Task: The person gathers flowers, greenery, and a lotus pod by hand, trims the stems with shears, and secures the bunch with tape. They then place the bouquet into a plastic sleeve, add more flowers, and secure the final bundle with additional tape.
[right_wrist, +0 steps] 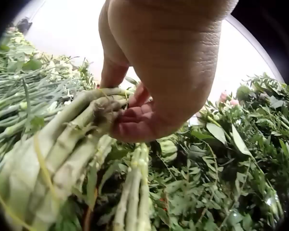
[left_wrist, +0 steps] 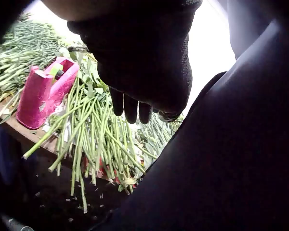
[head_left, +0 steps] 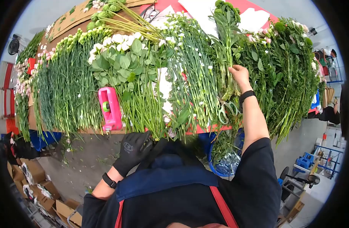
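My bare right hand pinches a bundle of thick green stems, which points away from me with leafy tops at the far end. In the right wrist view a yellow rubber band loops round the pale stem ends, and the fingertips curl against the stems further up. Green-handled scissors lie just below the stem ends. My left hand, in a dark glove, hangs by the table's front edge with its fingers loosely extended and nothing in them. Cut stems jut over that edge near it.
A pink tape dispenser stands at the table edge, left of white roses. Bunches of long-stemmed flowers and dark foliage cover the table. Below it stands a blue bin with cuttings. Cardboard boxes sit at lower left.
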Demonstrator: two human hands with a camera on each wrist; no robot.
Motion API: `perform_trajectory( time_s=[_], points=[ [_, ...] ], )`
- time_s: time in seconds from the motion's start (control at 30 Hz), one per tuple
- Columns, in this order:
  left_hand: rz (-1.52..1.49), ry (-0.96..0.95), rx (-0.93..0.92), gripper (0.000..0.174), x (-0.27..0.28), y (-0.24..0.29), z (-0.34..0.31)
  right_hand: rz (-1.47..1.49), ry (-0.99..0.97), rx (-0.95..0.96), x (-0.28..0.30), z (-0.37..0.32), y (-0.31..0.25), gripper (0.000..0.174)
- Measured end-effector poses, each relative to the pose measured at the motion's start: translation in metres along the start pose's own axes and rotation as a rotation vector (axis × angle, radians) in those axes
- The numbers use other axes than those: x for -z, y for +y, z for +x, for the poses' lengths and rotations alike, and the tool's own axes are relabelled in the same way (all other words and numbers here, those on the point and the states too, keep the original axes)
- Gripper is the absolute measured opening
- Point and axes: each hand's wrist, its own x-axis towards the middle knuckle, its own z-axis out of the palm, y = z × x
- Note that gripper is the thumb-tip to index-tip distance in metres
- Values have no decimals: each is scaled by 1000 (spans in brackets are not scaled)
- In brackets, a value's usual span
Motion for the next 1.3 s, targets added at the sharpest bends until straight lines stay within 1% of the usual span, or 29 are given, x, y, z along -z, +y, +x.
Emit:
perform_trajectory(
  time_s=[0.07, 0.17, 0.2, 0.23, 0.3, 0.33, 0.37, 0.43, 0.47, 0.5, 0.57, 0.6, 0.63, 0.7, 0.73, 0.8, 0.83, 0.9, 0.93, 0.97, 1.03, 1.07, 1.1, 1.17, 1.2, 1.27, 1.3],
  points=[
    [-1, -9, 0, 47, -1, -3, 0, -48, 4, -19, 3, 0, 0, 46],
    [-1, -22, -44, 46, -1, -1, 10, 265, -75, -91, 9, -9, -1, 41],
    [0, -18, -73, 46, -3, -1, 19, 372, 44, -71, 15, -28, -14, 38],
    [-34, -8, -91, 45, -6, -3, 27, 299, 88, -61, 18, -33, -2, 34],
    [-100, 19, -127, 44, -14, -7, 45, -366, 70, 36, 25, -50, 31, 33],
    [-143, 36, -140, 39, -15, -4, 59, -395, -87, -2, 26, -71, 43, 33],
    [-217, 11, -122, 37, -16, -1, 75, -420, -245, -38, 24, -100, 43, 33],
    [-358, -36, -76, 34, -19, 10, 107, -507, -308, -83, 13, -148, 31, 44],
    [-415, -22, -58, 32, -27, 15, 122, -534, -257, -39, 3, -162, 38, 51],
    [-469, -109, -14, 33, -30, 24, 142, -560, -204, 6, -7, -170, 45, 58],
    [-572, -285, 78, 36, -33, 45, 185, -597, -172, 2, -14, -172, 53, 66],
    [-595, -328, 85, 37, -43, 52, 206, -572, -98, 43, -14, -173, 56, 56],
    [-618, -370, 92, 38, -56, 58, 226, -554, -136, 26, -10, -172, 61, 52],
    [-691, -421, 152, 46, -89, 68, 266, -519, -214, -10, 3, -172, 65, 44],
    [-738, -380, 176, 51, -107, 73, 279, -541, -261, -22, 18, -176, 54, 34],
    [-831, -296, 225, 63, -146, 81, 301, -577, -244, 36, 36, -191, 61, 36],
    [-851, -302, 232, 67, -167, 82, 307, -571, -222, 60, 47, -200, 60, 37],
    [-889, -313, 253, 76, -204, 84, 314, -536, -206, 44, 71, -212, 53, 42],
    [-974, -360, 253, 81, -186, 104, 314, -516, -179, 34, 84, -215, 40, 45],
    [-951, -378, 283, 81, -194, 108, 314, -511, -84, 115, 91, -217, 42, 49],
    [-906, -413, 340, 81, -207, 115, 314, -590, 29, 169, 104, -205, 35, 51],
    [-819, -396, 339, 78, -212, 117, 315, -649, 75, 144, 105, -194, 30, 53],
    [-732, -378, 338, 76, -217, 118, 317, -714, 148, 214, 106, -181, 27, 52],
    [-559, -336, 333, 71, -223, 118, 323, -844, 161, 272, 105, -150, 21, 49],
    [-594, -309, 340, 65, -229, 115, 323, -891, 155, 307, 104, -136, 18, 46],
    [-602, -318, 344, 62, -238, 109, 325, -972, 164, 411, 101, -111, 16, 40],
    [-606, -321, 346, 60, -241, 106, 325, -1001, 177, 476, 98, -101, 16, 28]
  ],
)
